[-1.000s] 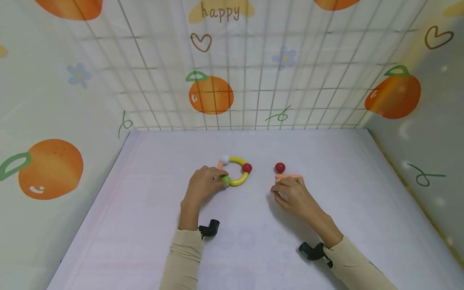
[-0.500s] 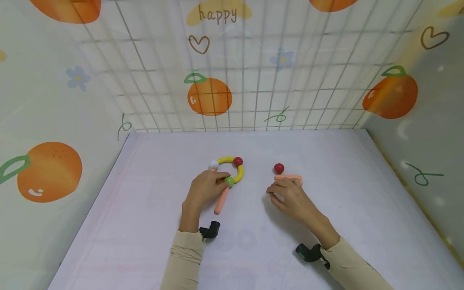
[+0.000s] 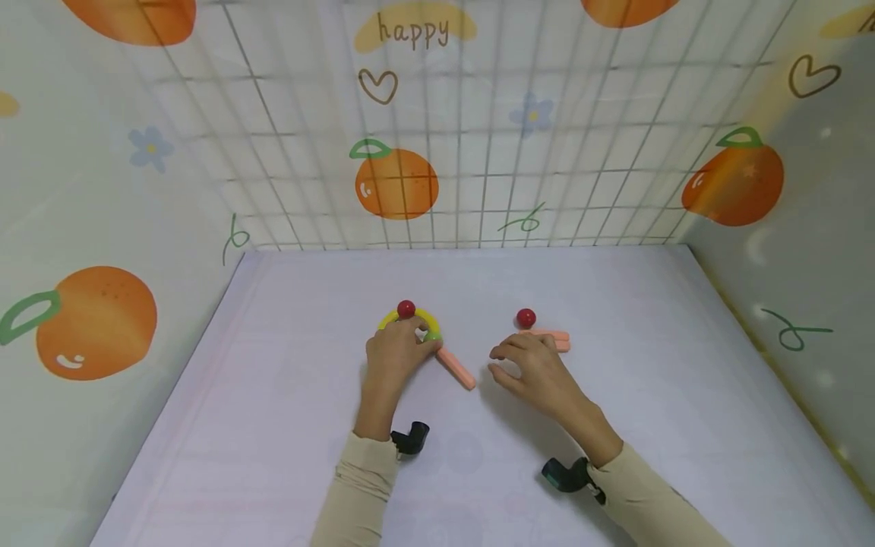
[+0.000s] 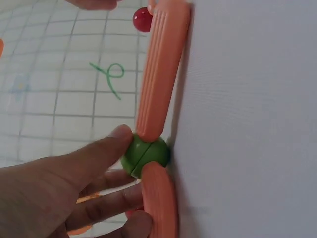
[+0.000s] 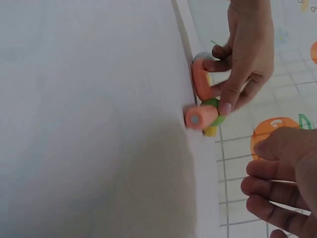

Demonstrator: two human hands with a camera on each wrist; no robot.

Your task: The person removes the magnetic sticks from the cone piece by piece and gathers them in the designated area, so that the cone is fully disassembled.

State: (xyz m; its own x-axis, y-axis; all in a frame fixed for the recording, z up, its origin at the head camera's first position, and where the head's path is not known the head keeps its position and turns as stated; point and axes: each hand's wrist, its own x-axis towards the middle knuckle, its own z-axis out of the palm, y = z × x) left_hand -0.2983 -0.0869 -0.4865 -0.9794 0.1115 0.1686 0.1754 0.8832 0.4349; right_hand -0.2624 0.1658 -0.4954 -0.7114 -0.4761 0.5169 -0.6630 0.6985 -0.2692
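My left hand (image 3: 396, 357) pinches a green ball (image 4: 143, 154), thumb against it and fingers behind a pink curved rod (image 4: 161, 203). That ball joins a ring of toy rods and balls. Yellow curved rods (image 3: 431, 320) and a red ball (image 3: 406, 309) form its far side; my hand hides the near left part in the head view. A straight pink rod (image 3: 456, 368) points from the green ball toward the front right. A greyish ball (image 5: 202, 55) shows past the curved rod. To the right my right hand (image 3: 540, 372) hovers over the table, fingers loosely bent and apart, holding nothing.
Beyond my right hand lie pink straight rods (image 3: 562, 340), side by side and partly covered by it, with a loose red ball (image 3: 525, 317) just behind. The pale tabletop (image 3: 307, 304) ends at a grid-patterned back sheet (image 3: 465, 167); printed sheets flank both sides.
The ring has turned counterclockwise under my left hand, and its straight pink rod has swung into view, now pointing front right. My right hand has shifted slightly left and its fingers have spread.
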